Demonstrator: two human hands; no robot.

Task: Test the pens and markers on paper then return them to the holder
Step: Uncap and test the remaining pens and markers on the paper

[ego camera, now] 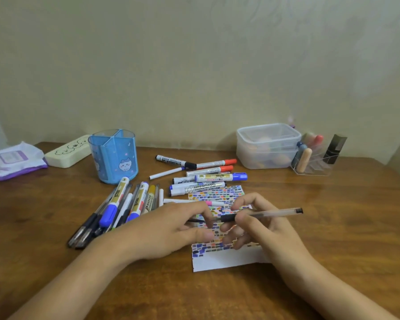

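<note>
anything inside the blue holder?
Blue holder looks empty through its clear upper walls; lower part is opaque, so its bottom is hidden. Pens lie on the table.

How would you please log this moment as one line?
right hand: holds pen | left hand: pinches cap | over paper | holder: empty

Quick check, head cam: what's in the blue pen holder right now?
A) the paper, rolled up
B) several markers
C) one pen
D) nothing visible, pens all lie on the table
D: the blue pen holder stands with its see-through compartments showing nothing inside, while the pens and markers lie in piles on the table and the right hand holds a clear pen over the paper.
</note>
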